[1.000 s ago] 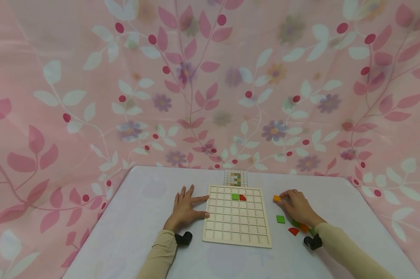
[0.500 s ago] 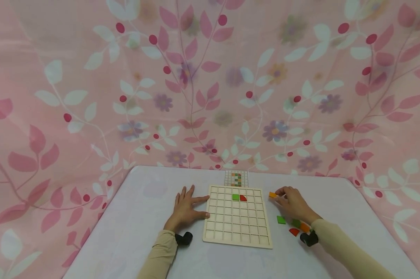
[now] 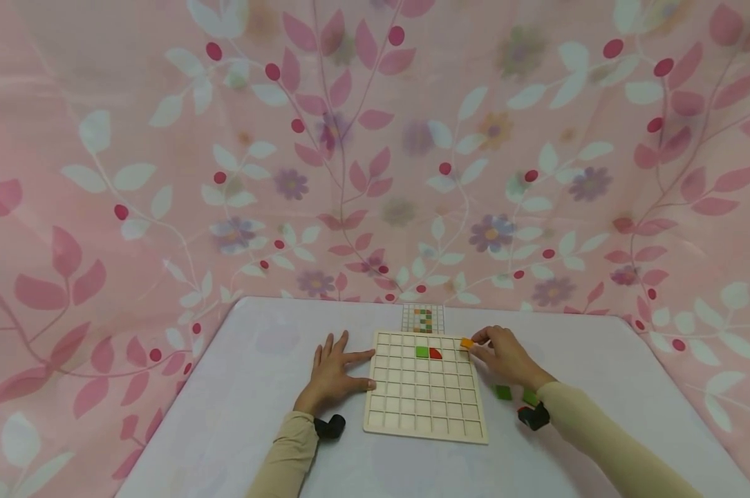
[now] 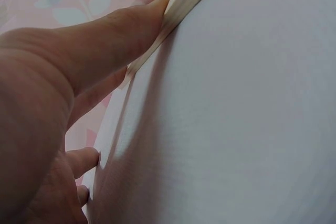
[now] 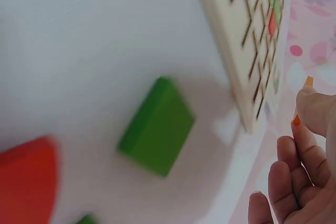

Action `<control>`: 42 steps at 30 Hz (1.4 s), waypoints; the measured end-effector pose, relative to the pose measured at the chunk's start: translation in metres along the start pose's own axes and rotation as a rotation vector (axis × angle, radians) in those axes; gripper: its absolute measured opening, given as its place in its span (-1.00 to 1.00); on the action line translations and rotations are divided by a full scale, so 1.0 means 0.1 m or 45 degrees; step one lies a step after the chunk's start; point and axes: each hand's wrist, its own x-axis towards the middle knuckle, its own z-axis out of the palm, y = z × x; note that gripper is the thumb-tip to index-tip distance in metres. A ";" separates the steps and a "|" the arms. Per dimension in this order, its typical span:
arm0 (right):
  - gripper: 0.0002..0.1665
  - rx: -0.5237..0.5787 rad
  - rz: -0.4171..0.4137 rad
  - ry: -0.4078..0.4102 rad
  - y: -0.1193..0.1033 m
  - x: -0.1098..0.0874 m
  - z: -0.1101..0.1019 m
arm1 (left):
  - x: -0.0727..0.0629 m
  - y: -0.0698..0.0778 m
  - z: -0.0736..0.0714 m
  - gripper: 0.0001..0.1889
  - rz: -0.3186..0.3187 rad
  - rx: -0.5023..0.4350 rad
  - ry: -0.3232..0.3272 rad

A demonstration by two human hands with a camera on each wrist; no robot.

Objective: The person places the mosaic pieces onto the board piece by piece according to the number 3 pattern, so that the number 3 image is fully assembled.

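Observation:
A wooden grid board (image 3: 424,427) lies on the white table. In it sit a green square tile (image 3: 422,352) and, right beside that, a red quarter-round tile (image 3: 435,353). My left hand (image 3: 332,372) has its fingers spread, with thumb and forefinger touching the board's left edge; the left wrist view shows the thumb (image 4: 115,40) on the wooden rim. My right hand (image 3: 504,356) pinches an orange tile (image 3: 466,343) between thumb and fingertips, over the board's upper right corner. In the right wrist view the orange tile (image 5: 308,81) shows only at its ends.
A small printed pattern card (image 3: 422,319) lies behind the board. To the right, below my right forearm, are a green square tile (image 3: 503,392), another green tile (image 3: 530,397) and a red tile (image 5: 26,182). A pink floral cloth (image 3: 375,173) rises behind the table.
My right hand has carried the orange tile leftward and away from me, from beside the board to its upper right corner. My left hand has stayed at the left edge.

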 end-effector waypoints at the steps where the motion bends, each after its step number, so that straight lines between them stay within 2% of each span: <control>1: -0.73 -0.001 -0.006 0.003 -0.02 0.02 0.01 | 0.00 0.00 0.00 -0.27 0.003 0.000 -0.001; 10: -0.74 0.036 -0.008 -0.029 -0.15 0.17 0.13 | 0.01 0.02 0.00 -0.27 0.029 0.004 -0.015; 18: -0.71 0.088 -0.005 -0.051 -0.20 0.30 0.29 | 0.04 0.01 0.00 -0.27 0.021 0.021 -0.013; 28: -0.73 0.143 -0.065 -0.043 -0.34 0.42 0.44 | 0.03 0.01 0.00 -0.26 0.007 0.028 -0.017; 42: -0.76 0.201 -0.089 -0.103 -0.47 0.48 0.63 | 0.03 -0.02 0.00 -0.27 -0.018 0.025 -0.016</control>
